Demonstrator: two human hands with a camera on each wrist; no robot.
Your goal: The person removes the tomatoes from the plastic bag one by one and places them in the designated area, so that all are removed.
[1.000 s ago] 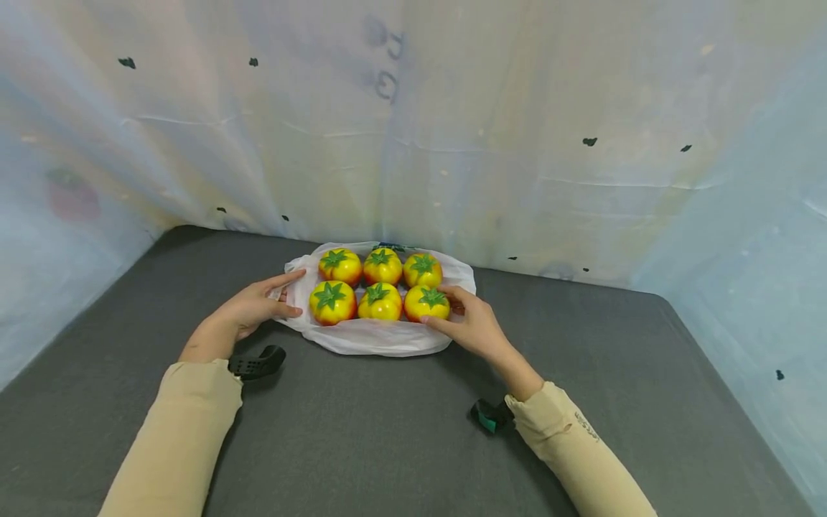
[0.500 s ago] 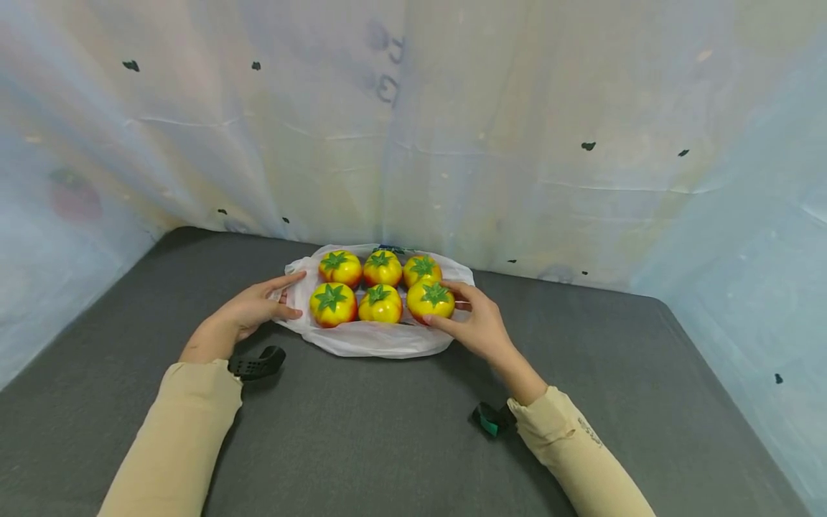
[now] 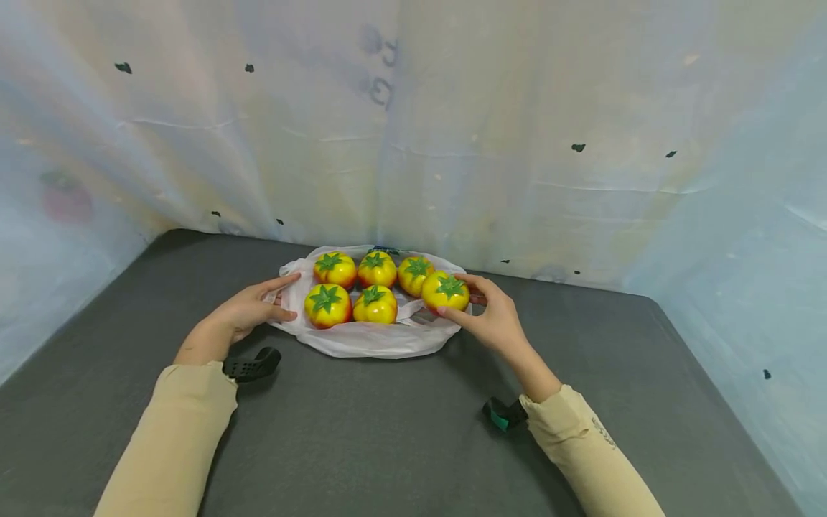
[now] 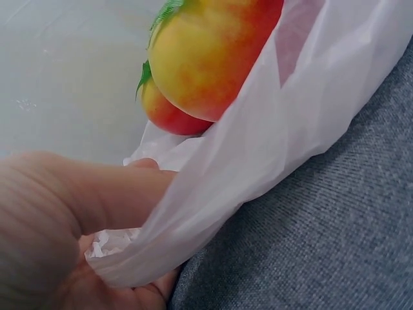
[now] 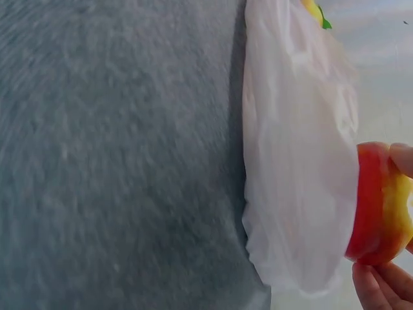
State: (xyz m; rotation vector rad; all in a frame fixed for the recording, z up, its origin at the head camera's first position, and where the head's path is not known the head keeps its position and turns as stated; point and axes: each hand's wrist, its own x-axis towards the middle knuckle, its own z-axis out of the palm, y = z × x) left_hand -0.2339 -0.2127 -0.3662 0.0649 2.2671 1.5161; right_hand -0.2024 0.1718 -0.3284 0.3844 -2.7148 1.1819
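A white plastic bag (image 3: 377,349) lies with its mouth spread wide. Inside it sit several yellow-and-red tomatoes (image 3: 327,306) with green star-shaped leaves on top. My left hand (image 3: 248,311) holds the bag's left edge, the film passing between thumb and fingers in the left wrist view, where a tomato (image 4: 200,61) shows above the bag wall. At the bag's right end, my right hand (image 3: 494,316) pinches one tomato (image 3: 446,291) between thumb and fingertips. The right wrist view has this tomato (image 5: 377,206) lifted partly above the bag's wall (image 5: 300,161).
The bag rests on a dark grey cloth surface (image 3: 362,438) close to its back edge. Pale printed sheeting (image 3: 452,108) hangs behind and at both sides. Black straps (image 3: 252,365) show at both wrists.
My right hand has raised one tomato from the front row and shifted it right, leaving a gap beside the front middle tomato. My left hand stays at the bag's left edge.
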